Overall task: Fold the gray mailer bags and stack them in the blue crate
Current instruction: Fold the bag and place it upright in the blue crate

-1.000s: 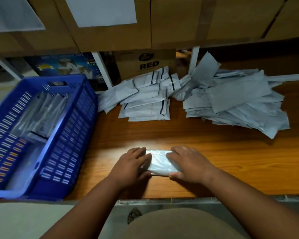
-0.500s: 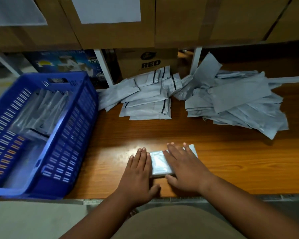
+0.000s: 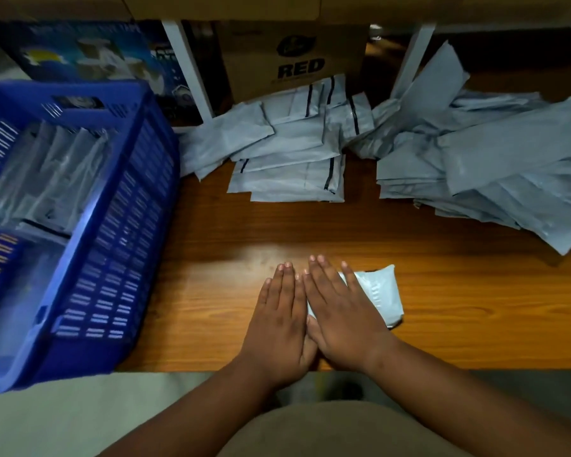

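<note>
Gray folded mailer bag (image 3: 381,296) mostly hidden under flat right hand (image 3: 346,311).

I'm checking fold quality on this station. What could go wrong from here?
1. Only the right hand lies flat over the folded mailer; its uncovered right end might spring open.
2. The left hand sits beside it, so the mailer could slide on the smooth table.

A small folded gray mailer bag (image 3: 378,293) lies flat near the bench's front edge, glossy and partly covered. Loose gray mailer bags (image 3: 482,166) sprawl in heaps at the back. The blue crate (image 3: 119,232) at left holds folded bags (image 3: 51,174) stacked inside.
</note>
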Tool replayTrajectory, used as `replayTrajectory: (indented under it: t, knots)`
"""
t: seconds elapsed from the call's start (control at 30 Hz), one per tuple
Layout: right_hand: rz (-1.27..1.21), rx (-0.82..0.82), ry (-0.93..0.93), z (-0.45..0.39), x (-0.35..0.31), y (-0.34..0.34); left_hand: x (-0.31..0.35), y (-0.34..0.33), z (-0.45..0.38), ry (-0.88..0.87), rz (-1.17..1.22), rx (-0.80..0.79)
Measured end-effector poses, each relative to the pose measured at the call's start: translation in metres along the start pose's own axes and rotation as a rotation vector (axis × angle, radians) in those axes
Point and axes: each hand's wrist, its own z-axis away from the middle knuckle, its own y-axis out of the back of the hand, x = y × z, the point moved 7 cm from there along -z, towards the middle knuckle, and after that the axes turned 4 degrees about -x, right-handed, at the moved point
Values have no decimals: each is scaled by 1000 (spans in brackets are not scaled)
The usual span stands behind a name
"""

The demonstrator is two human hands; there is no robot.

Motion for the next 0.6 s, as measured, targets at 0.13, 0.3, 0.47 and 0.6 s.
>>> replayTrajectory:
  t: [0.13, 0.3, 0.47, 0.6]
  knots:
    - [-26, -7, 2, -2, 2, 2, -2, -1, -2, 14, -5, -50]
    - [-49, -1, 6, -6, 3, -1, -1, 2, -4, 3, 36, -44]
    - [-41, 6, 9, -7, 1, -2, -2, -1, -5, -10, 19, -50]
    - [-58, -6, 8, -4, -1, 1, 0, 3, -1, -28, 34, -16]
